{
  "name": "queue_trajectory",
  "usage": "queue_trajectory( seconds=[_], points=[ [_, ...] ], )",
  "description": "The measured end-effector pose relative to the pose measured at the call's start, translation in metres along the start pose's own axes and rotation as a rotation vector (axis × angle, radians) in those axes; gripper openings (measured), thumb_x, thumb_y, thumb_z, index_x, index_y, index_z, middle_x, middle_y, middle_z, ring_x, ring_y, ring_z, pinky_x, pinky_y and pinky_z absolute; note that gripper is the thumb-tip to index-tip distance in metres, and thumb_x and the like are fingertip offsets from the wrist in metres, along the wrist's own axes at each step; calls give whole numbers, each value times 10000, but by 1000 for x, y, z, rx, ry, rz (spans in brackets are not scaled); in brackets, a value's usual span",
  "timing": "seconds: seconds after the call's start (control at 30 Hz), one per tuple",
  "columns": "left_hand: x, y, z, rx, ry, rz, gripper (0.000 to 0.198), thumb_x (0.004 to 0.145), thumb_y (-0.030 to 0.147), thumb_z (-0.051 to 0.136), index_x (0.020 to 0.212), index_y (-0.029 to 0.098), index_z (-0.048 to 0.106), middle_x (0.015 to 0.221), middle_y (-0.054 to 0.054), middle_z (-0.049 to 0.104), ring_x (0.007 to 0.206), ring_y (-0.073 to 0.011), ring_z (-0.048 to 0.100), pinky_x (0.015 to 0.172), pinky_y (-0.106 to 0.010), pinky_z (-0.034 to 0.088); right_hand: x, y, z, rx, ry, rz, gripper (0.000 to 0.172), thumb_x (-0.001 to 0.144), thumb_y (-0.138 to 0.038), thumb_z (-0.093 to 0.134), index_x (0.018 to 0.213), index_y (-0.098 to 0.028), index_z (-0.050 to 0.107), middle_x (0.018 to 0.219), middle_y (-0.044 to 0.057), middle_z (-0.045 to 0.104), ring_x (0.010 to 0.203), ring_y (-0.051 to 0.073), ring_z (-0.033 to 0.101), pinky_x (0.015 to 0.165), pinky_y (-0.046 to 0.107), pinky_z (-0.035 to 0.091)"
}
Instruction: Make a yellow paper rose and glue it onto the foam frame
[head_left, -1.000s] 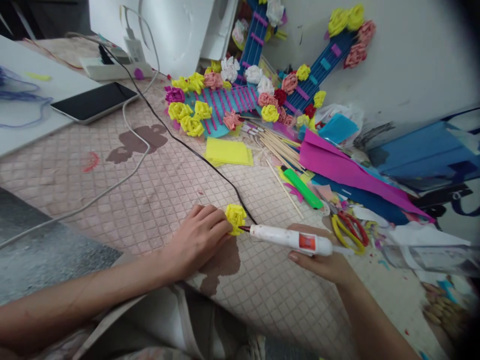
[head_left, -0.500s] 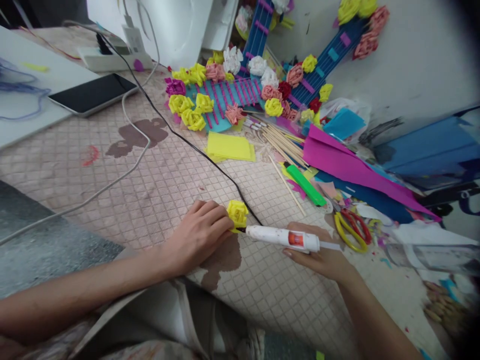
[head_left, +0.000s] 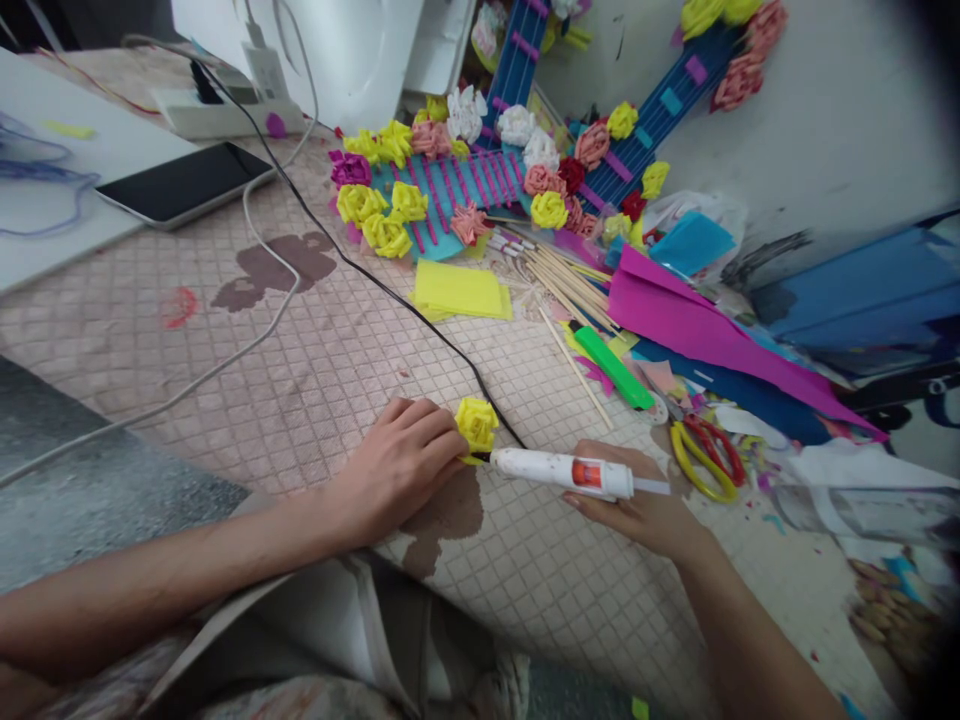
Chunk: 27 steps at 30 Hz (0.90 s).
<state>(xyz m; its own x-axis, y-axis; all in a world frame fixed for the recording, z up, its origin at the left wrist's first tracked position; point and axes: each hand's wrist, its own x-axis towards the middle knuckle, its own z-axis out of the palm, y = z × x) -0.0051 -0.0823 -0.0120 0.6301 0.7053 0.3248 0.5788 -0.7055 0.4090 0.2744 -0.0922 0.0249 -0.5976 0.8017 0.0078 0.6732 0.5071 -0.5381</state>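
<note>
My left hand (head_left: 405,462) rests on the quilted tablecloth, its fingers closed on a yellow paper flower (head_left: 477,424) that shows past the fingertips. My right hand (head_left: 637,490) is wrapped round a white hot glue gun (head_left: 555,472) with an orange label. The gun lies level, its dark nozzle pointing left and meeting the flower's lower edge beside my left fingertips. From the gun's rear end sticks a pale glue stick (head_left: 651,486). The gun's handle and my right fingers are partly hidden behind its body.
A black cord (head_left: 390,296) and a white cable (head_left: 277,318) cross the tablecloth. Beyond lie yellow paper sheets (head_left: 462,290), wooden sticks (head_left: 567,284), a green cutter (head_left: 613,368) and scissors (head_left: 702,462). Flower-covered blue models (head_left: 450,190) stand behind. A tablet (head_left: 186,184) lies at left.
The glue stick's rear end shows slightly shorter behind the gun, and my right hand has shifted slightly left. The left hand and flower stay nearly in place.
</note>
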Motion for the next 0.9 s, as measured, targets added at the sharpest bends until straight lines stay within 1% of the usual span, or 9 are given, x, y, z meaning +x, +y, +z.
queue_trajectory(
  seconds=[0.17, 0.27, 0.43, 0.53, 0.63, 0.7, 0.8, 0.9],
  points=[
    [-1, -1, 1, -24, 3, -25, 203, 954, 274, 430, 881, 176, 592, 880, -35, 600, 848, -184, 495, 770, -342, 372, -1, 0, -1, 10, 5, 12, 233, 849, -303, 560, 688, -211, 419, 624, -45, 460, 548, 104, 464, 495, 236, 331],
    [0, -2, 1, -66, -3, -60, 159, 936, 267, 470, 880, 182, 593, 883, -32, 601, 862, -184, 497, 774, -338, 375, -2, 2, 0, 9, 19, 8, 226, 842, -298, 570, 691, -212, 424, 619, -47, 460, 544, 105, 470, 494, 236, 337],
    [3, -3, 0, -142, -10, -122, 87, 895, 234, 531, 853, 183, 587, 859, -23, 593, 856, -183, 503, 775, -333, 386, -5, 4, 1, -9, 47, -54, 162, 845, -299, 567, 753, -214, 465, 645, -37, 486, 559, 111, 486, 498, 236, 355],
    [6, -2, -2, -178, -2, -154, 69, 874, 224, 561, 826, 179, 583, 836, -17, 590, 839, -180, 507, 760, -328, 389, -4, 3, 0, 6, 56, -80, 154, 849, -291, 556, 747, -215, 469, 656, -31, 509, 570, 112, 497, 509, 236, 374],
    [8, -1, -3, -208, 2, -178, 44, 855, 209, 584, 823, 178, 584, 831, -15, 593, 829, -177, 513, 750, -319, 395, -6, 3, -2, 39, 59, -52, 170, 843, -300, 552, 721, -215, 469, 636, -30, 517, 555, 116, 505, 507, 243, 398],
    [9, 0, -4, -217, 8, -193, 30, 846, 200, 592, 827, 177, 586, 831, -16, 596, 823, -175, 516, 745, -316, 399, -9, 7, -3, 59, 72, -19, 155, 828, -322, 564, 737, -214, 501, 638, -20, 541, 556, 131, 526, 506, 257, 422],
    [11, -1, -4, -216, 19, -208, 33, 839, 196, 599, 820, 175, 583, 819, -15, 598, 814, -175, 518, 742, -317, 401, -15, 16, -2, 67, 141, 27, 154, 802, -365, 591, 771, -217, 569, 661, 7, 605, 572, 165, 570, 501, 279, 453],
    [12, -2, -4, -213, 30, -216, 49, 831, 196, 606, 800, 175, 575, 811, -10, 600, 809, -175, 521, 741, -320, 402, -12, 24, -1, 21, 285, 121, 189, 793, -406, 597, 801, -219, 623, 675, 15, 653, 601, 196, 608, 520, 297, 476]
  ],
)
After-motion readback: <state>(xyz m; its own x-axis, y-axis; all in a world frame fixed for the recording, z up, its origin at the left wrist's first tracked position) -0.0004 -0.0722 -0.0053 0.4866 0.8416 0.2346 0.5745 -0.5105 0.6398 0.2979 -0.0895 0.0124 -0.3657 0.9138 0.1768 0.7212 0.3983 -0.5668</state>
